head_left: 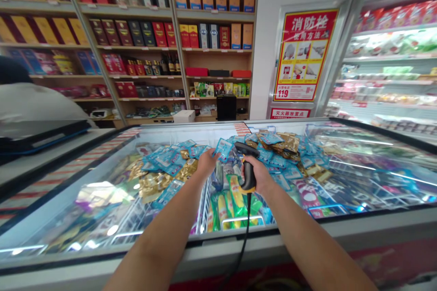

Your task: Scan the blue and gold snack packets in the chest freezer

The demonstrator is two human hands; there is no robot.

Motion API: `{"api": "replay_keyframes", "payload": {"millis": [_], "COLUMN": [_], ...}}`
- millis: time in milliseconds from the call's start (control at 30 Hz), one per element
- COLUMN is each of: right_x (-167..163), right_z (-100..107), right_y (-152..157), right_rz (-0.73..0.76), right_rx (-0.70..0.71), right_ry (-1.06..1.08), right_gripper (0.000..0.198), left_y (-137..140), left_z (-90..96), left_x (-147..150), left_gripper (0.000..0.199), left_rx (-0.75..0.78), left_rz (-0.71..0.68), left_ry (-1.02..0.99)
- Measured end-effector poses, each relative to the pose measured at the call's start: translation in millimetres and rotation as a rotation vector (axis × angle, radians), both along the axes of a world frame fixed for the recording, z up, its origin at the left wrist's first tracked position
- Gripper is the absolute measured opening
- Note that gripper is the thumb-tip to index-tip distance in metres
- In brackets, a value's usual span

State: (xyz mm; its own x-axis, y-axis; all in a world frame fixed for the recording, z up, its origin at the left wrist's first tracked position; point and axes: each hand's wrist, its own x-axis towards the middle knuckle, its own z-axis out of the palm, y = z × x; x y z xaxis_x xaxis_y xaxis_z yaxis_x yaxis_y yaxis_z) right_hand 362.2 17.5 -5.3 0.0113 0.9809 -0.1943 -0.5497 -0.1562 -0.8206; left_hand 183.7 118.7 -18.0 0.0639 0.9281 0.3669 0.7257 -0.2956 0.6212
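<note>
My left hand [206,162] pinches the edge of a blue packet [224,149] and holds it up over the chest freezer. In my right hand [256,170] is a black and yellow barcode scanner [250,177], gripped by its handle, its head close to the packet's right side. A black cable [247,218] hangs from the scanner over the freezer's front edge. Blue packets [167,159] and gold packets [153,184] lie heaped around both hands. Beneath the scanner are green and yellow packages [227,204] in a white wire basket [205,204].
The freezer's front rim [307,232] runs across below my forearms, and glass panels cover its sides. Behind stand shelves [215,13] of boxed goods and a red fire-hydrant sign [305,54]. At left is a person in white [37,104]; a lit display fridge [392,59] stands at right.
</note>
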Motion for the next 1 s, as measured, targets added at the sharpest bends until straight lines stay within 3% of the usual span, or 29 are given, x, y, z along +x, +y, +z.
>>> {"api": "replay_keyframes", "payload": {"millis": [700,867,933,1000], "right_x": [-1,-1,-1,0], "right_z": [-1,3,4,5], "right_y": [0,0,0,1], "right_rz": [0.022,-0.086,-0.132,-0.158], "right_rx": [0.009,-0.04,-0.047,-0.048], "right_ry": [-0.019,0.031,0.052,0.065], "right_gripper": [0.018,0.018,0.017,0.018], "left_y": [0,-4,-7,-10], "left_z": [-0.5,2.2,3.9,4.4], "left_x": [2,-7,-10,-10], "left_gripper": [0.035,0.047,0.053,0.055], "left_rx": [-0.022,0.075,0.143,0.198], "left_rz": [0.031,0.255,0.367,0.389], "left_ry": [0.023,0.097,0.187,0.32]}}
